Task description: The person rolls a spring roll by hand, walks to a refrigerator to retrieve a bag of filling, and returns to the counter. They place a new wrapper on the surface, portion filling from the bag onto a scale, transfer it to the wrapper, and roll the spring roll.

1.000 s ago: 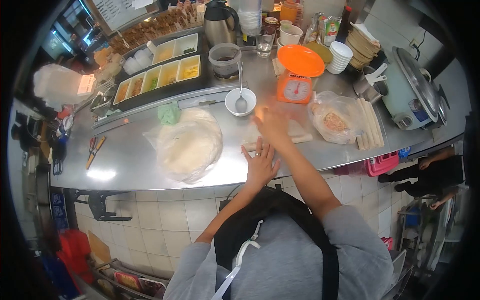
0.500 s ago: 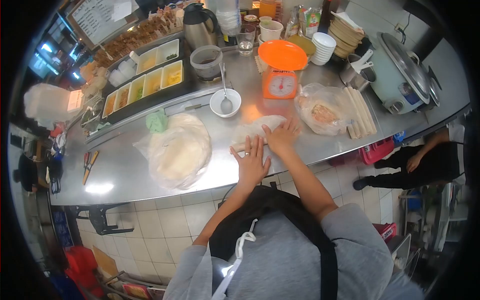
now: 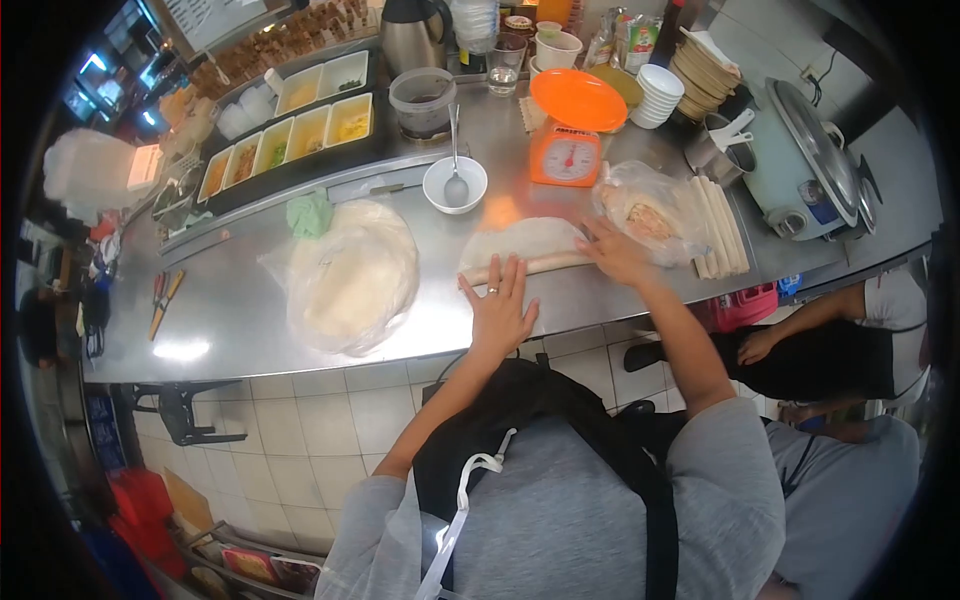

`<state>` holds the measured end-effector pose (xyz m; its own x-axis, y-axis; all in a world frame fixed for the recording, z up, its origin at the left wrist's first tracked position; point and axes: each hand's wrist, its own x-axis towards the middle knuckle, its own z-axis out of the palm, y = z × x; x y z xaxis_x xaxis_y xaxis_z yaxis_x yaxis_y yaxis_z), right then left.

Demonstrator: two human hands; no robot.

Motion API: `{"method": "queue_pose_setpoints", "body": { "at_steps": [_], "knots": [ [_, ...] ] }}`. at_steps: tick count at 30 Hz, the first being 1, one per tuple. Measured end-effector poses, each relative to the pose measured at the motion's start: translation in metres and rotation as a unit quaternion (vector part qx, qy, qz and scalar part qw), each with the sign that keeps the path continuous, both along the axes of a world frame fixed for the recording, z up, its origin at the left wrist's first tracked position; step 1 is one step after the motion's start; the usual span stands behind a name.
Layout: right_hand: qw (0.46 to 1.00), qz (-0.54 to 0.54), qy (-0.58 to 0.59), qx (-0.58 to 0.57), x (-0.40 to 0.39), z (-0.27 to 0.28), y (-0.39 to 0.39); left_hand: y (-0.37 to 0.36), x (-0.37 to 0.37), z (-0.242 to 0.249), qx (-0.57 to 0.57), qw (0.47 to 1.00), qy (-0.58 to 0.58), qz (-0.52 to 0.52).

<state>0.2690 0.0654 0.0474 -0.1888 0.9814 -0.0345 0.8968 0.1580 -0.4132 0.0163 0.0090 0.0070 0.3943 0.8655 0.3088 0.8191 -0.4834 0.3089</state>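
Observation:
A thin, pale wrapper [image 3: 525, 238] lies on the steel counter, its near edge rolled into a long tube. My left hand [image 3: 500, 303] rests with fingers spread on the left part of the roll. At the roll's right end is my right hand [image 3: 617, 252], slightly blurred, its fingertips touching or just over the wrapper; whether it grips anything is unclear. Just right of it sits a plastic bag of pinkish filling [image 3: 650, 218]. Several finished rolls [image 3: 722, 228] lie side by side beyond the bag. To the left, a stack of round wrappers [image 3: 352, 275] lies in clear plastic.
An orange scale [image 3: 566, 155] stands behind the wrapper, and a white bowl with a spoon [image 3: 455, 187] is left of it. Ingredient trays [image 3: 290, 140] line the back left. A large cooker [image 3: 815, 165] is at the right. Co-workers [image 3: 850, 330] are near the right side.
My right hand has moved right, away from my left hand, uncovering more of the roll. My left hand stays on the roll's left part. Another person in grey has appeared at the lower right.

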Motion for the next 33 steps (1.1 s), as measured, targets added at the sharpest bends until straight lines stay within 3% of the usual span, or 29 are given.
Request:
{"method": "queue_pose_setpoints", "body": {
  "at_steps": [4,5,7,10,11,13,18,20,22,26,27,29,33],
  "knots": [
    [0.982,-0.006,0.02,-0.187,-0.005,0.058,0.016,0.0,0.0,0.001,-0.004,1.0,0.01,0.002],
    [0.982,-0.005,0.019,-0.187,0.0,0.04,0.017,0.0,0.001,0.001,0.001,1.0,0.016,0.001],
    [0.993,0.108,-0.036,0.039,0.017,-0.013,0.022,0.0,0.001,0.0,0.003,1.0,0.015,0.002],
    [0.986,0.125,-0.056,0.092,0.023,-0.005,0.008,0.001,0.0,0.001,0.003,1.0,0.016,0.003],
    [0.986,0.128,-0.056,0.091,0.02,0.01,0.009,0.0,0.0,0.0,0.0,1.0,0.019,0.003],
    [0.992,0.039,0.023,-0.119,0.009,0.042,0.009,-0.001,0.0,0.0,0.004,1.0,0.021,0.002],
    [0.994,0.096,0.005,0.046,0.014,0.0,0.01,0.002,-0.001,-0.002,0.02,1.0,0.021,-0.009],
    [0.99,0.1,-0.013,0.102,0.022,0.0,0.01,0.007,0.002,-0.002,0.045,0.998,-0.048,0.022],
    [0.984,0.113,0.034,0.135,-0.003,0.007,0.005,0.017,-0.001,0.01,0.031,0.998,-0.055,-0.011],
    [0.97,0.19,0.113,0.104,-0.063,0.002,-0.002,0.035,-0.002,0.022,-0.014,0.998,0.009,-0.053],
    [0.97,0.182,0.109,0.115,-0.065,-0.003,-0.003,0.039,-0.003,0.022,-0.004,0.998,0.009,-0.062],
    [0.98,0.106,0.166,0.018,-0.068,-0.006,-0.004,0.045,-0.004,0.02,0.034,0.996,0.006,-0.078],
    [0.986,0.074,0.147,0.0,-0.065,-0.004,-0.007,0.05,-0.004,0.019,0.029,0.997,0.019,-0.065]
  ]
}}
